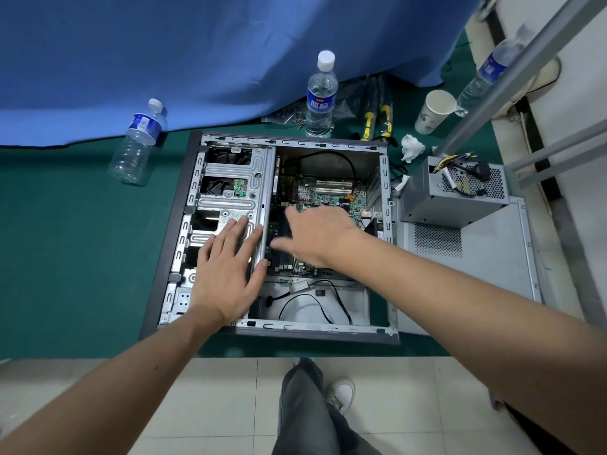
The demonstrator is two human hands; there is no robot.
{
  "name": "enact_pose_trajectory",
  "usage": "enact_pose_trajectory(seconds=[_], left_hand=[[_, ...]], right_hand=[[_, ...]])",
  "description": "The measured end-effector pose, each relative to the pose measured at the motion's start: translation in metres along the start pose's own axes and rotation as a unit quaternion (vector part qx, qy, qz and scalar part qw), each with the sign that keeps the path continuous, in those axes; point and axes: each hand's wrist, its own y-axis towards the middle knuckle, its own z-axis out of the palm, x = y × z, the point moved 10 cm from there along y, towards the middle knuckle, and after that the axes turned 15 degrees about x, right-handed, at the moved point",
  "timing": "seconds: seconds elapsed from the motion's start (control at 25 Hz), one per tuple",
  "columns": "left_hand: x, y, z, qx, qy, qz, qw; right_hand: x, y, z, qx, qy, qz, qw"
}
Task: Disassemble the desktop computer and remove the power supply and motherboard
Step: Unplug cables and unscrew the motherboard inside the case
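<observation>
So down at the bottom we've got our own grey trouser leg (300,408) and a white shoe (343,394) on the pale tiled floor (213,399), right at the edge of the green table (65,257).

Next up is the computer case (164,257), lying on its side with the side open towards us. A couple of black cables (315,302) loop around in the near compartment.

Our left hand (226,274) lies flat on the metal drive cage (226,182) on the left half of the case, fingers straight and spread, gripping nothing. The thumb sits along the cage's right edge.

Our right hand (315,234) reaches in over the motherboard (328,192), which is still sitting inside the case. The fingers look loose and spread, nothing held as far as we can see, but the hand is a bit blurred, so we can't tell if the fingertips actually touch the board.

The power supply (453,195) is already out. It stands just right of the case, on top of the grey side panel (476,257) lying flat there, with its wire bundle (460,165) piled on top.

Further back there's a crumpled tissue (412,147), a paper cup (433,111), two yellow-handled tools (377,121), an upright water bottle (322,96) with some screws (292,118) scattered beside it, and an empty bottle (138,142) tipped over on the left. Another bottle (489,70) is behind a metal rail (512,70) at far right. A blue cloth (197,54) covers the back.
</observation>
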Motion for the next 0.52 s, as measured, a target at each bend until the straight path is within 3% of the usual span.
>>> enact_pose_trajectory(seconds=[0.08,0.24,0.4,0.44,0.52], left_hand=[[0.000,0.000,0.000,0.001,-0.002,0.000,1.000],[-0.001,-0.001,0.000,0.002,-0.005,0.005,1.000],[-0.001,-0.001,-0.001,-0.001,-0.006,0.005,1.000],[-0.001,-0.001,-0.001,-0.001,-0.006,0.005,1.000],[-0.001,-0.001,-0.001,0.000,-0.004,0.005,1.000]], right_hand=[[0.008,0.000,-0.006,-0.047,-0.078,-0.012,0.996],[0.029,-0.011,-0.005,-0.024,-0.024,-0.169,0.985],[0.013,0.003,0.000,-0.019,-0.017,-0.017,1.000],[0.012,0.004,-0.003,-0.033,-0.030,-0.008,0.999],[0.022,0.000,-0.008,-0.057,-0.038,-0.077,0.995]])
